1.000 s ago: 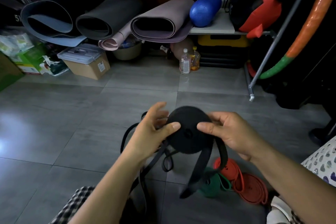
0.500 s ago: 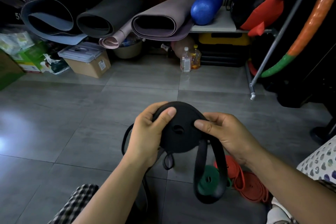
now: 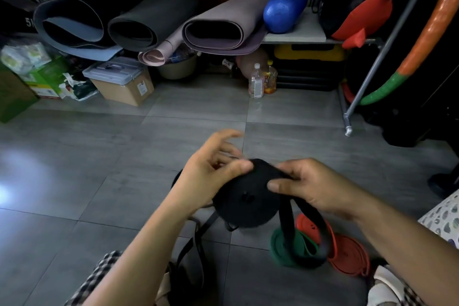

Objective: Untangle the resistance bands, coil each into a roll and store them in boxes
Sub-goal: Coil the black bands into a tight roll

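Grey tiled floor, open ahead up to the rolled mats. Black band roll held above it, mid-frame: right hand fingers pinch its upper rim; left hand fingers lifted, spread, blurred, thumb touching the rim. Green roll and red bands lie beneath.

Both your forearms come in from below, bare, hands close together. Your left hand: thumb tip on the top edge of the black roll, fingers lifted, loosely spread, blurred. Your right hand: thumb and curled fingers pinch the roll's rim.
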`<action>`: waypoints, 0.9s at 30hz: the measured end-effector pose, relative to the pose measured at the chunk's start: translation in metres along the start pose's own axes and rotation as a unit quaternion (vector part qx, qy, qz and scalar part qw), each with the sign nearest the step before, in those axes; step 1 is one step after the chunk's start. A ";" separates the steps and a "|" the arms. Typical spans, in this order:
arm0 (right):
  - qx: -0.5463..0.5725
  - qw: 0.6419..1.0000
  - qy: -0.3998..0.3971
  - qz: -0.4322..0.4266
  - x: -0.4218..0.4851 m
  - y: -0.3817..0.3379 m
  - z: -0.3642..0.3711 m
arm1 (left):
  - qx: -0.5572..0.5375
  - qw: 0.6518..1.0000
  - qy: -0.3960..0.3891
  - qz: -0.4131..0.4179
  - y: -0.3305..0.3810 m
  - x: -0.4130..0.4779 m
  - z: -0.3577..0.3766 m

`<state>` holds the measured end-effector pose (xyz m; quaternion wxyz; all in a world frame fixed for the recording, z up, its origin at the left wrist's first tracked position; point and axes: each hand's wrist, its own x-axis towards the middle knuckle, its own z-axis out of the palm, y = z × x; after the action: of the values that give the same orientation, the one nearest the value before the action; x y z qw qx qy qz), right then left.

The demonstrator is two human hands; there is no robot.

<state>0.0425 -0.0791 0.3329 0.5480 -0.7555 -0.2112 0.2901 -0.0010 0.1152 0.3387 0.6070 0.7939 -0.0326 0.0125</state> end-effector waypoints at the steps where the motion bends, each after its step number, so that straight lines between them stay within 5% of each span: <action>1: -0.040 0.999 -0.013 -0.001 0.001 0.001 0.004 | 0.054 0.996 -0.064 0.024 0.001 0.000 0.003; 3: -0.044 0.999 -0.018 0.000 0.002 0.002 0.010 | 0.106 0.990 -0.086 0.043 -0.002 0.000 0.014; 9: 0.057 0.993 -0.101 0.033 0.004 0.008 0.002 | 0.060 0.997 0.049 0.024 -0.007 -0.001 0.017; 15: -0.090 0.978 -0.141 0.126 -0.006 0.037 -0.014 | -0.081 0.982 0.171 0.013 0.004 -0.004 -0.017; 22: -0.091 0.986 -0.082 0.111 -0.009 0.059 0.002 | -0.107 0.974 0.199 -0.002 0.002 -0.009 -0.031; 27: 0.073 0.981 0.144 0.105 -0.008 0.064 -0.013 | -0.063 0.964 0.259 -0.021 -0.009 -0.009 -0.045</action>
<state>0.0452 -0.1137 0.2769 0.5929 -0.7652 -0.0278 0.2494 -0.0087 0.1609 0.3414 0.6438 0.7243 0.1417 0.2023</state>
